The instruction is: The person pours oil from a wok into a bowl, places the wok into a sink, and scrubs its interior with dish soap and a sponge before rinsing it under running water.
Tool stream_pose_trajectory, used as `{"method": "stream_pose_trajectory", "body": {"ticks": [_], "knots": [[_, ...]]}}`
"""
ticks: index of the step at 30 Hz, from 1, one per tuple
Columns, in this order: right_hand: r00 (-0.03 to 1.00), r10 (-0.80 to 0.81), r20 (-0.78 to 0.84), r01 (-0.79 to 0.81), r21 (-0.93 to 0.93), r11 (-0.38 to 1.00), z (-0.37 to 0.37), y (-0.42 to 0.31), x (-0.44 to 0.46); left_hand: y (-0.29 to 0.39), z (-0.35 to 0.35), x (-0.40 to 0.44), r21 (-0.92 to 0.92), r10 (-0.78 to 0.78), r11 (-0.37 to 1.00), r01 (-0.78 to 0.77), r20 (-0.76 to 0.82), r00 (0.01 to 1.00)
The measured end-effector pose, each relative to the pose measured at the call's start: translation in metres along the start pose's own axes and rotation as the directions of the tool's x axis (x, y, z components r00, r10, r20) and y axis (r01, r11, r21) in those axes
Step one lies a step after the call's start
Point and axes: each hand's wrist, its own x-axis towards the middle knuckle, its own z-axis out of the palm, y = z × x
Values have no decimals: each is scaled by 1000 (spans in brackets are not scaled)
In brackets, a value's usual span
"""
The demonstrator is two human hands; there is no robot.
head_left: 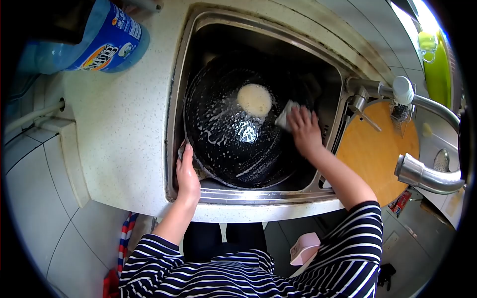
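A large round black pan [223, 154] lies in the metal sink [238, 196], its inside streaked with white suds. A pale foamy puddle [254, 100] sits near its middle. My left hand [188, 171] grips the pan's rim at the lower left, with the thumb on top and a bit of greyish cloth showing beside the fingers. On the right side of the pan, my right hand [304, 128] presses a light grey cloth [286, 116] against the inner surface, fingers over its edge.
A blue-labelled bottle [112, 42] stands on the counter [119, 134] at the upper left. Right of the sink are a faucet [427, 179], a round wooden board [370, 149] and a white-capped jar [403, 90]. A pink object [304, 248] is below the counter.
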Motion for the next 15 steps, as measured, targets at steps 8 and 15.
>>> {"method": "stream_pose_trajectory", "body": {"ticks": [8, 15], "knots": [[1000, 3, -13, -2, 98, 995, 11, -21, 11, 3, 3, -2, -2, 4, 1000, -4, -15, 1000], [914, -405, 14, 124, 941, 314, -74, -122, -46, -1, 3, 0, -21, 23, 1000, -23, 4, 1000]]}}
